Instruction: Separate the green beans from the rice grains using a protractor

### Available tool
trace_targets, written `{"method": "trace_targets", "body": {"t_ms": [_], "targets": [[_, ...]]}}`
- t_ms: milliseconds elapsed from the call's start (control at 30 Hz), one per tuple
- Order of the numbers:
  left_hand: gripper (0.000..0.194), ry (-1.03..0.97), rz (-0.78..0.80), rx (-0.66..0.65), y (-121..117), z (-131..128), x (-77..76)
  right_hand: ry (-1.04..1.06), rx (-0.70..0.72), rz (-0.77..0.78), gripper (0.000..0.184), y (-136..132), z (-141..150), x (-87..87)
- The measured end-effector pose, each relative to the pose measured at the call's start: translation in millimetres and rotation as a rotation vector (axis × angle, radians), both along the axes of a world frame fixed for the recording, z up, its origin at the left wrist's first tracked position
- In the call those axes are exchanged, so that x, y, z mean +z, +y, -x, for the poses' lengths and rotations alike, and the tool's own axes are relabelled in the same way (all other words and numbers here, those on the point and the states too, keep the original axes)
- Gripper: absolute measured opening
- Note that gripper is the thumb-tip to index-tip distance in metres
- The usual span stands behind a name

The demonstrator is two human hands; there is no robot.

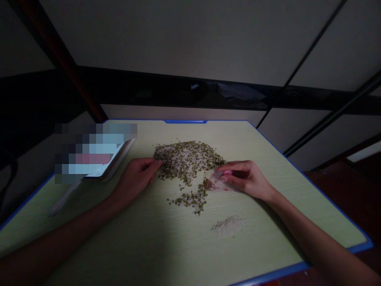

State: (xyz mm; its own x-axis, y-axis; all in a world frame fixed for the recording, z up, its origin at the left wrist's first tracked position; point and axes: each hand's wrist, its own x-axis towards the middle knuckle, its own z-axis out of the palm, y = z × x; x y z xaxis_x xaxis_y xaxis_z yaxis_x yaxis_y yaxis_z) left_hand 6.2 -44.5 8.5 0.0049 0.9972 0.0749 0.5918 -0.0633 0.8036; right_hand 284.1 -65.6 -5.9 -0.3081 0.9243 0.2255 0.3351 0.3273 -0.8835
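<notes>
A heap of green mung beans mixed with white rice grains (190,157) lies on the table (125,246). My left hand (138,174) rests at the heap's left edge, thumb and fingers pressed together; whatever is between them is too small to make out. On the other side, my right hand (248,178) pinches a small clear plastic bag with pink marks (220,183). The bag lies low over the table, its left end touching some beans. A loose scatter of mostly mung beans (193,198) spreads in front of the heap. Nearer me is a small separate patch of white rice (229,225).
At the left stands a tilted tablet-like screen (101,169), partly blurred out, with a pale strip (65,198) beside it on the table. Blue edging (282,272) runs round the table. Cabinet panels (184,39) rise behind the far edge.
</notes>
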Motion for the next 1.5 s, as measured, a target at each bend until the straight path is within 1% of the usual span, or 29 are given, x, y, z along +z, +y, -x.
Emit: {"method": "trace_targets", "body": {"t_ms": [167, 267, 367, 533, 733, 867, 1067, 1167, 1300, 1400, 1500], "targets": [[0.038, -0.002, -0.003, -0.016, -0.4, 0.1, 0.1, 0.014, 0.055, -0.004, 0.019, -0.1, 3.1, 1.2], [0.039, 0.011, -0.011, -0.015, -1.0, 0.4, 0.9, 0.006, 0.101, 0.003, 0.017, 0.0, 2.2, 3.0], [0.039, 0.029, -0.005, -0.012, -1.4, 0.2, 1.5, 0.013, 0.118, 0.001, 0.016, -0.2, -0.4, 4.2], [0.039, 0.031, -0.002, -0.007, -0.8, 0.0, 0.7, 0.079, 0.116, 0.047, 0.015, -2.5, -4.1, 7.0], [0.039, 0.022, -0.003, -0.001, -0.8, 0.0, 0.2, 0.136, 0.168, 0.136, 0.016, -4.1, -0.9, 6.2], [0.039, 0.025, 0.004, 0.002, -1.9, -1.1, 2.1, 0.128, 0.127, 0.185, 0.016, -2.1, -0.4, 4.2], [0.04, 0.033, -0.003, -0.003, -1.2, -0.1, 1.1, 0.052, 0.02, 0.138, 0.016, -0.3, -1.2, 1.7], [0.04, 0.037, -0.007, -0.015, -0.4, 1.2, -0.2, 0.044, 0.004, 0.118, 0.017, 0.5, 0.2, -0.3], [0.04, 0.049, -0.011, -0.021, -0.5, 1.7, 0.3, 0.085, 0.068, 0.112, 0.015, 0.8, 2.2, 1.5], [0.04, 0.047, -0.006, -0.026, -1.3, 1.3, 1.0, 0.121, 0.123, 0.146, 0.015, -0.4, 2.9, 5.7], [0.039, 0.034, 0.001, -0.02, -2.2, 0.8, 1.6, 0.129, 0.139, 0.175, 0.016, -1.9, 2.4, 8.3]]}}
